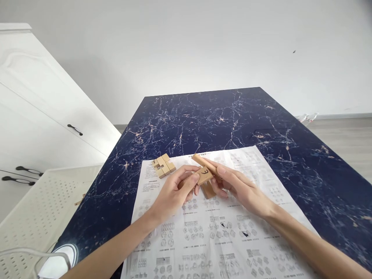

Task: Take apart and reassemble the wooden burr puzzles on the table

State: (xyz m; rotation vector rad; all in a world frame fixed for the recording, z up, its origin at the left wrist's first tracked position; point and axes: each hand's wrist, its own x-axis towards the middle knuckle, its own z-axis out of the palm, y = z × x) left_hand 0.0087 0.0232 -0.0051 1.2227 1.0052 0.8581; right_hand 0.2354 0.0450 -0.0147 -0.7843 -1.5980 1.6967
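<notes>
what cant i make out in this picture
Head view: fine print on the paper sheet, too small to read.
Head view: lower right end of the wooden bar, hidden by the right hand.
Head view: left end of the marked wooden block, hidden by the left hand.
Head view: near edge of the paper sheet, cut off by the bottom picture edge.

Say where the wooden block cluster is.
Head view, left of centre: the cluster lies near the far left corner of the printed sheet, beyond the left hand.
</notes>
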